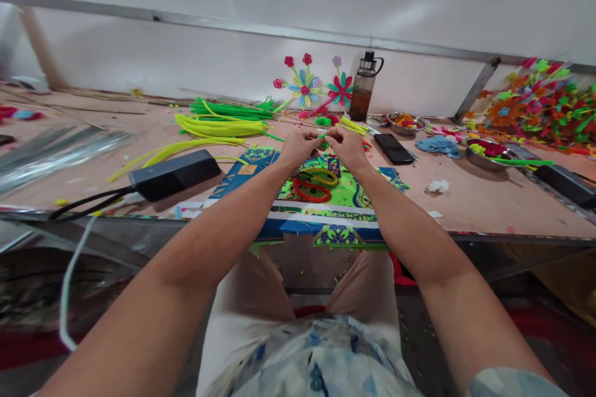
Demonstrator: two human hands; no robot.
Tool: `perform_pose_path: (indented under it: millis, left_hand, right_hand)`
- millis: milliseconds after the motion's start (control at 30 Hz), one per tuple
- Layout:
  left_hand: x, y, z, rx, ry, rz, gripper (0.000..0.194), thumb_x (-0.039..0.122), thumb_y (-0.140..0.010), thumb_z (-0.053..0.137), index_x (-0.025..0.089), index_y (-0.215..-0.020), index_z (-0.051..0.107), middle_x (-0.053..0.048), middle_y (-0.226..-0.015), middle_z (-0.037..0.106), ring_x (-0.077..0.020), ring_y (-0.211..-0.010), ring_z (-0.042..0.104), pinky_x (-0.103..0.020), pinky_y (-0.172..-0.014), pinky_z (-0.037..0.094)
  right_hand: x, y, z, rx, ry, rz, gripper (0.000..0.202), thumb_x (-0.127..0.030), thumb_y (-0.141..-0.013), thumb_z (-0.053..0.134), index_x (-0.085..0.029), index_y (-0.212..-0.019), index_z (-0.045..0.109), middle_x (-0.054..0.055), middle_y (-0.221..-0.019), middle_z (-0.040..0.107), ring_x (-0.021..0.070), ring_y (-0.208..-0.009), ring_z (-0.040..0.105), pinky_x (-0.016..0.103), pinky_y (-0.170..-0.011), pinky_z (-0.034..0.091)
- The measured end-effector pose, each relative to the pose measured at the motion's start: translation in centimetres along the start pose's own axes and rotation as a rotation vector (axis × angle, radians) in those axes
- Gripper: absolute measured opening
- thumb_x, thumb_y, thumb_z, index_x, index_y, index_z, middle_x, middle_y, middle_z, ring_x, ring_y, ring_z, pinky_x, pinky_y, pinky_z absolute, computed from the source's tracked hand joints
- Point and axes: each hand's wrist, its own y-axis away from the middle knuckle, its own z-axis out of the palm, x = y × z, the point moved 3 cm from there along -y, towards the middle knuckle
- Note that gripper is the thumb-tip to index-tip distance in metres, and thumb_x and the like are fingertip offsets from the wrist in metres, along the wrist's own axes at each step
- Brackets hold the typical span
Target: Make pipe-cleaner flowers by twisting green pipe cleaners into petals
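Both hands meet over a blue and green patterned cardboard sheet (347,189) at the middle of the table. My left hand (299,147) pinches a small green pipe cleaner piece (323,140) between its fingertips. From the other side, my right hand (347,146) has its fingers closed on the same piece. Its exact shape is partly hidden by the fingers. Just below the hands, a red-orange loop (313,197) and a yellow loop (331,175) lie on the sheet; they look like tool handles. Beyond my left hand lie bundles of yellow pipe cleaners (218,128) and green pipe cleaners (233,110).
Pipe cleaner flowers (305,89) and a drink bottle (362,90) stand at the back. To the right are a phone (393,149), a blue cloth (437,146) and metal bowls (488,161). A black strapped device (174,175) sits left, near the table's front edge.
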Motion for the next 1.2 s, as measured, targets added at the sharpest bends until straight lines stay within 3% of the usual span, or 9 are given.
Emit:
perform_pose_path:
  millis: [133,300,433,533,600,700,867,1033,1200]
  left_hand:
    - [-0.4,-0.1,0.2,-0.032,0.078,-0.041,0.01,0.022,-0.072,0.069,0.012,-0.072,0.068,-0.004,-0.062,0.067,-0.0059,-0.044,0.049,-0.017,-0.042,0.034]
    - [-1.1,-0.6,0.3,-0.086,0.137,-0.08,0.015,0.027,-0.073,0.07,0.013,-0.076,0.068,-0.005,-0.069,0.07,-0.0064,-0.047,0.053,-0.017,-0.043,0.035]
    - [-1.8,-1.1,-0.2,-0.032,0.17,-0.109,0.014,0.026,-0.071,0.072,0.013,-0.073,0.066,-0.004,-0.065,0.068,-0.0056,-0.045,0.05,-0.016,-0.041,0.034]
    - [-2.1,-1.2,-0.5,-0.017,0.193,-0.177,0.015,0.025,-0.069,0.074,0.013,-0.07,0.065,-0.003,-0.061,0.065,-0.0058,-0.045,0.049,-0.016,-0.041,0.036]
    - [-2.2,-1.2,-0.5,-0.018,0.204,-0.221,0.017,0.024,-0.067,0.076,0.014,-0.066,0.063,-0.001,-0.055,0.06,-0.0061,-0.045,0.048,-0.016,-0.041,0.036]
    - [-2.2,-1.1,-0.4,-0.03,0.162,-0.234,0.018,0.023,-0.065,0.076,0.014,-0.062,0.06,0.0,-0.049,0.054,-0.0066,-0.043,0.046,-0.016,-0.04,0.035]
    - [-2.2,-1.0,-0.5,0.008,-0.044,-0.102,0.012,0.021,-0.063,0.075,0.016,-0.063,0.064,0.003,-0.048,0.053,-0.0071,-0.043,0.044,-0.018,-0.042,0.034]
    - [-2.7,-0.9,-0.3,0.001,-0.108,-0.091,0.014,0.017,-0.059,0.077,0.017,-0.071,0.07,0.003,-0.051,0.058,-0.0077,-0.044,0.046,-0.021,-0.046,0.036]
    - [-3.2,-1.1,0.0,-0.035,0.013,-0.168,0.02,0.022,-0.061,0.081,0.016,-0.075,0.069,0.001,-0.06,0.061,-0.0062,-0.045,0.044,-0.019,-0.043,0.033]
  right_hand:
    - [0.0,0.2,0.2,0.016,0.053,0.011,0.014,-0.015,-0.076,0.054,-0.016,-0.084,0.066,0.003,-0.08,0.068,0.0151,-0.075,0.061,0.028,-0.076,0.047]
    - [0.2,-0.1,-0.5,-0.001,-0.012,0.036,0.013,-0.02,-0.078,0.056,-0.015,-0.083,0.066,0.002,-0.076,0.068,0.0142,-0.07,0.06,0.027,-0.071,0.048]
    - [1.9,-1.1,-3.4,0.121,-0.044,0.142,0.025,-0.03,-0.087,0.047,-0.015,-0.086,0.067,0.003,-0.079,0.069,0.0139,-0.068,0.06,0.027,-0.068,0.048]
    - [3.7,-1.3,-5.8,0.268,0.121,0.25,0.024,-0.024,-0.087,0.047,-0.012,-0.087,0.069,0.007,-0.085,0.07,0.0165,-0.077,0.063,0.028,-0.076,0.048]
    - [4.6,-1.1,-6.3,0.251,0.264,0.29,0.021,-0.02,-0.084,0.051,-0.012,-0.088,0.07,0.008,-0.089,0.071,0.0184,-0.084,0.063,0.03,-0.082,0.047]
    - [5.3,-0.8,-5.5,0.127,0.423,0.301,0.02,-0.02,-0.084,0.053,-0.015,-0.089,0.072,0.008,-0.094,0.072,0.0204,-0.09,0.063,0.031,-0.088,0.046]
    - [5.8,-0.8,-3.0,-0.017,0.563,0.221,0.021,-0.022,-0.084,0.056,-0.018,-0.095,0.073,0.01,-0.101,0.071,0.0232,-0.1,0.061,0.035,-0.094,0.044]
    - [6.7,-0.8,-1.4,-0.088,0.618,0.182,0.02,-0.017,-0.076,0.065,-0.02,-0.094,0.074,0.011,-0.098,0.071,0.0251,-0.098,0.06,0.039,-0.093,0.044]
    - [7.2,-0.8,-1.0,-0.087,0.589,0.236,0.027,-0.008,-0.074,0.062,-0.021,-0.094,0.073,0.011,-0.098,0.07,0.026,-0.097,0.06,0.042,-0.092,0.043]
